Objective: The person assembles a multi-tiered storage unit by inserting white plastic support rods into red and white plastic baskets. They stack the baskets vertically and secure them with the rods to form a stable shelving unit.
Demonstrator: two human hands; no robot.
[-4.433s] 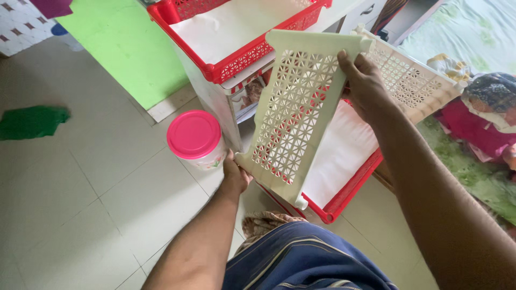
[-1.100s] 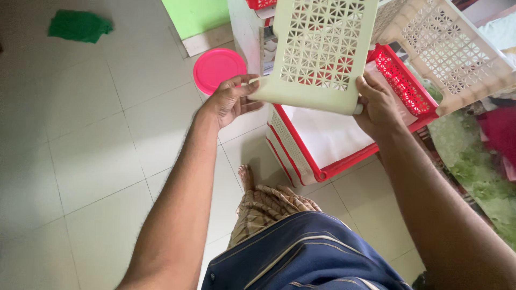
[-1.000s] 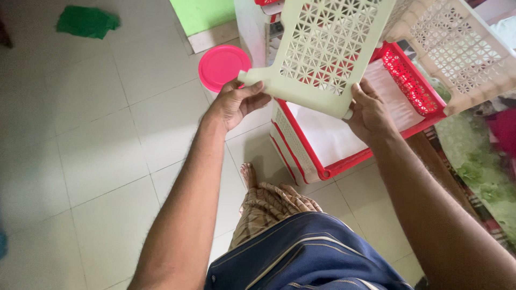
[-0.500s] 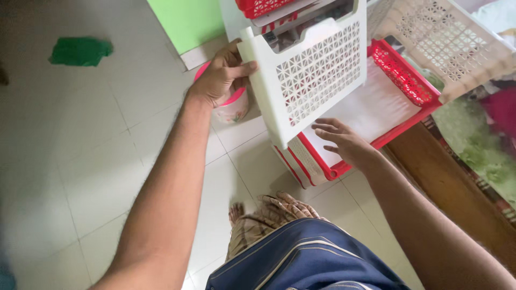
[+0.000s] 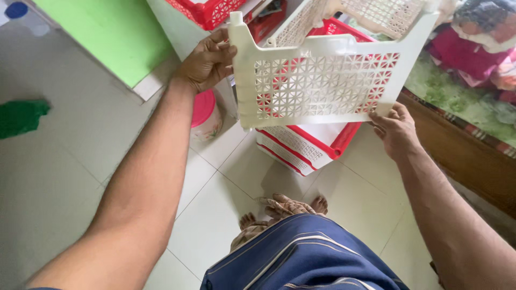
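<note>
The tiled floor [image 5: 70,161] takes up most of the view, with a green mat [image 5: 115,37] at the top left and a green cloth [image 5: 21,115] lying well apart at the left edge. Held up over it is a cream basket [image 5: 322,80] (a lattice-sided bin, seen from the side and empty as far as its walls show). The left hand [image 5: 207,62] grips its upper left corner post, fingers wrapped round the edge; the right hand [image 5: 395,129] pinches its lower right corner, thumb on the front. Judging by this, the basket is lifted clear and not yet set on anything. Below and behind it lies a red tray [image 5: 322,142] with a white lining, tilted against the floor; what it holds cannot be told. Another red tray [image 5: 207,12] shows at the top edge. A pink-lidded tub [image 5: 204,113] stands shut just under the left wrist, its contents hidden.
</note>
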